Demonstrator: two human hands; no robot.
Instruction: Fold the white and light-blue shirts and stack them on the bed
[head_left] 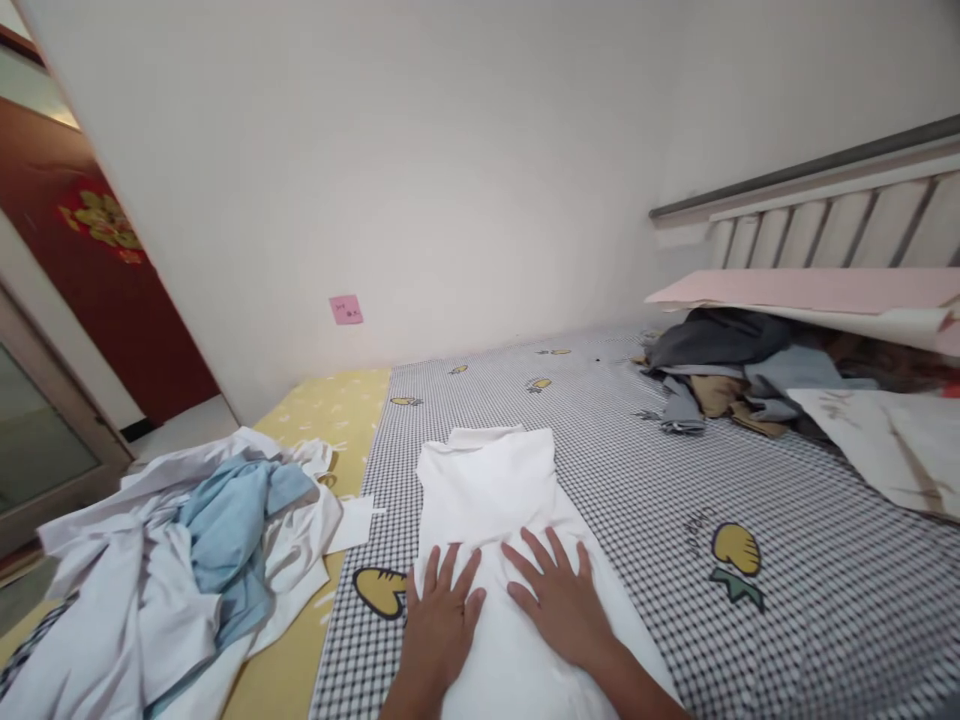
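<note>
A white garment (491, 485), shirt-like with a collar at its far end, lies spread lengthwise on the checked bedsheet (615, 450). My left hand (442, 610) rests flat near its left edge, fingers spread and pointing away from me. On the right part of the cloth lies my right hand (559, 600), palm down with the fingers apart. Neither hand grips anything. The near end of the garment runs out of view between and below my forearms.
Left of me is a heap of white clothes (112, 590) with a light blue garment (236, 530) on it, beside a white tag (352, 522). At the right, dark folded clothes (720, 345) lie under pink sheets (810, 288), near a radiator (832, 225). A wall (450, 180) stands behind.
</note>
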